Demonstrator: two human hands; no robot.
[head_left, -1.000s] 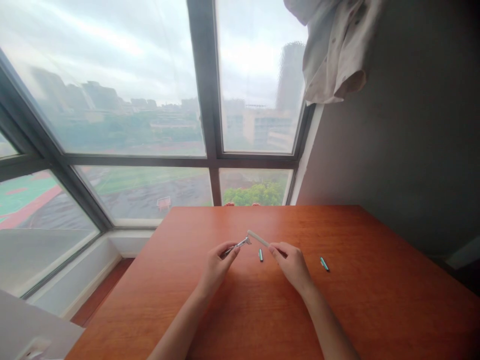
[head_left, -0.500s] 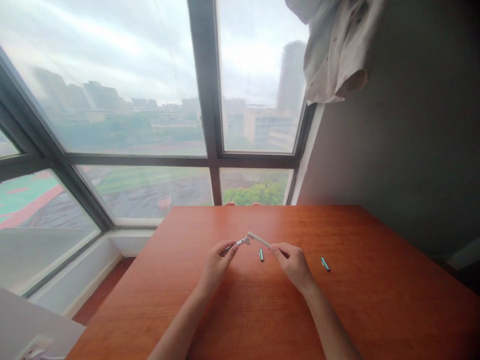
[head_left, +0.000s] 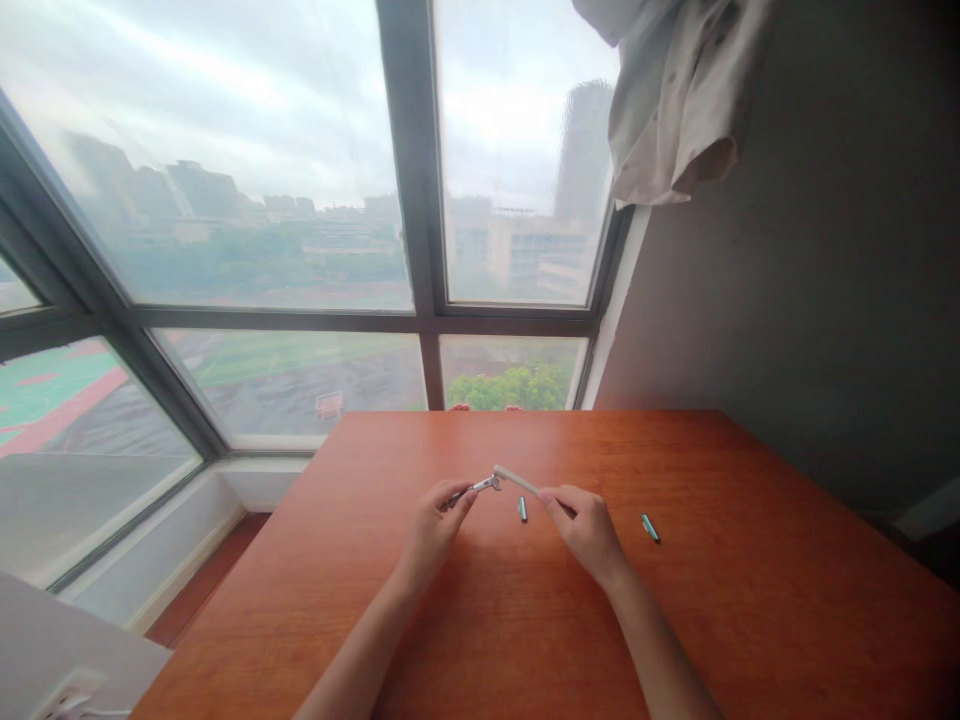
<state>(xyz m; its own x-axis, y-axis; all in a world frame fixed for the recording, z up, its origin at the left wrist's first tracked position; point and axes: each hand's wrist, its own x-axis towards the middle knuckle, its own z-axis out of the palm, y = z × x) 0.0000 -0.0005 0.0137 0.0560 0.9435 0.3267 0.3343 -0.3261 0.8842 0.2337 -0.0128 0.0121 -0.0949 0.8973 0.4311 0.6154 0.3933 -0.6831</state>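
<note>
My left hand (head_left: 433, 525) pinches a silver razor handle (head_left: 483, 485) between thumb and fingers, its head end pointing right. My right hand (head_left: 590, 528) is closed on a pale toothbrush (head_left: 519, 481) held by its handle, slanting up to the left. The brush head meets the tip of the razor handle, and the bristles seem to rest against it. One green and black razor blade cartridge (head_left: 523, 509) lies on the table between my hands. A second teal cartridge (head_left: 650, 528) lies to the right of my right hand.
The brown wooden table (head_left: 480, 640) stretches under both arms, its far edge close to the large windows (head_left: 510, 320). A light cloth (head_left: 667, 130) hangs at upper right before a dark wall (head_left: 810, 260). At lower left is a wall socket (head_left: 71, 695).
The toothbrush head has shifted very slightly left and down along the razor handle's tip. Both hands keep their grips, and the cartridges lie where they were.
</note>
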